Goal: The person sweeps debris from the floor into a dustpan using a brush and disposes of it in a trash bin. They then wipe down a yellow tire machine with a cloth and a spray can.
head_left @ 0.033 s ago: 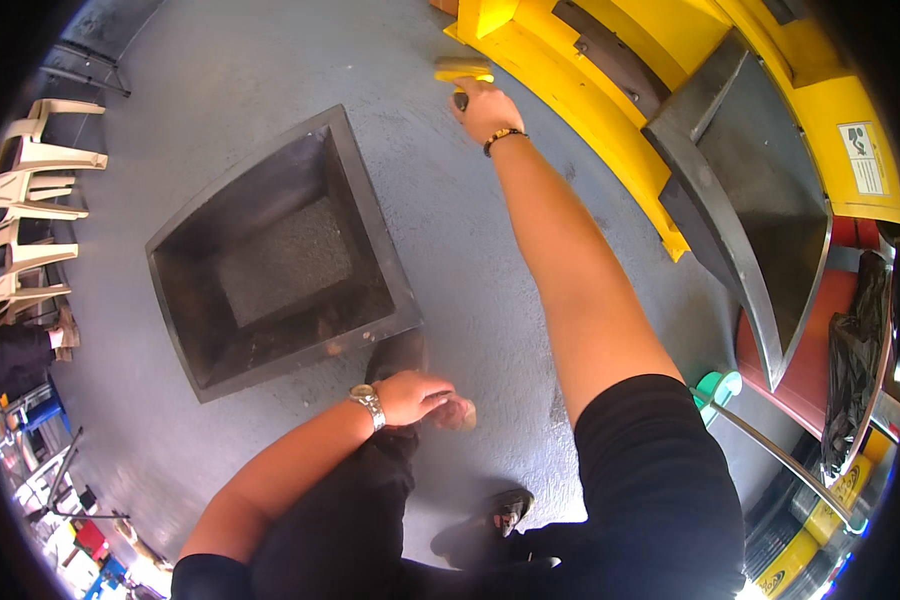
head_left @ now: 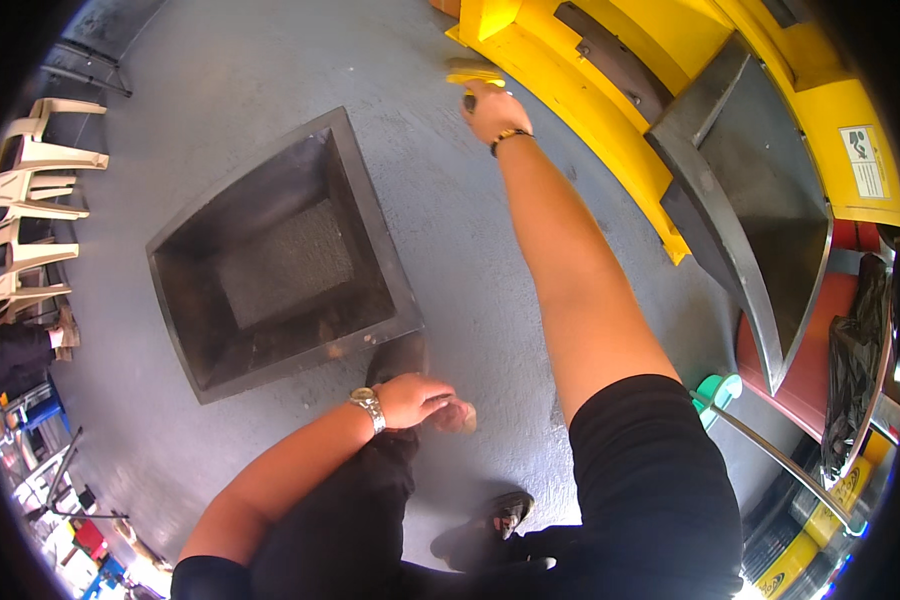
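My right hand point(head_left: 494, 114), with a beaded bracelet at the wrist, reaches far out above the grey floor. Its fingers are closed around a brush point(head_left: 475, 74) with a yellow head, close to the base of the yellow machine point(head_left: 610, 130). What the brush head touches is partly hidden by the hand. My left hand point(head_left: 410, 400), wearing a metal watch, hangs near my knee with curled fingers. A blurred pinkish shape point(head_left: 455, 415) shows at its fingertips; I cannot make out what it is. A dark rectangular tub point(head_left: 385, 225), open side up, lies to the left of both hands.
At the right, a dark metal hopper point(head_left: 760, 170) juts from the machine, above a reddish panel point(head_left: 800, 370) and a black plastic bag point(head_left: 855, 350). A green part with a metal rod point(head_left: 770, 450) stands nearby. Beige plastic chairs point(head_left: 45, 190) line the left edge.
My right hand and the brush have shifted slightly to the right and a little nearer. My left hand and the tub stay almost where they were.
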### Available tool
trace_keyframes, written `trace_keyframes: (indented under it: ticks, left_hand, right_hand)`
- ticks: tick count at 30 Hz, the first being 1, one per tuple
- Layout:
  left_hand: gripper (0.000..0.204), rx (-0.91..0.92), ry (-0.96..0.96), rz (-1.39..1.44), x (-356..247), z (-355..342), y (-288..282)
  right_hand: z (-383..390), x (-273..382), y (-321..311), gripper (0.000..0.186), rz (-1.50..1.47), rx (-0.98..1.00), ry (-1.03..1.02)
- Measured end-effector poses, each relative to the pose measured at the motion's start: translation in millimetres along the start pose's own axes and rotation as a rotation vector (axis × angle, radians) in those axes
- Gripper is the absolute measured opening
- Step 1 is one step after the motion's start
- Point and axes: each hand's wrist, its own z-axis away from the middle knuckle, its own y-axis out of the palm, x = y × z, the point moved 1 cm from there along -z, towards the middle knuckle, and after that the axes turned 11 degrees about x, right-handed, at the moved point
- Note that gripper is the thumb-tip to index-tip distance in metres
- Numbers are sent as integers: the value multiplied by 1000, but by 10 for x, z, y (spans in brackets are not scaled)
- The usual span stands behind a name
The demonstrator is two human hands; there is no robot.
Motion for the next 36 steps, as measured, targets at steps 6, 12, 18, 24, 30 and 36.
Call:
trace_keyframes:
  ticks: [6, 12, 18, 24, 30, 36]
  left_hand:
    - [24, -29, 16, 35, 9, 32, 56]
    - [27, -34, 22, 17, 33, 14, -3]
    - [19, -71, 15, 13, 2, 27, -14]
    - [21, -115, 33, 31, -33, -19, -33]
    - [22, -91, 1, 51, -73, -31, -49]
    - [22, -91, -71, 49, -68, 17, -76]
  right_hand:
    - [914, -620, -40, 44, 24, -6, 157]
    - [2604, -1321, -185, 31, -27, -275, 236]
    - [3334, -620, -630, 30, -218, -190, 148]
    - [4078, -803, -568, 29, -176, -329, 453]
    - [4270, -2381, -632, 33, 152, -531, 781]
    - [3558, -2151, -439, 41, 248, -63, 764]
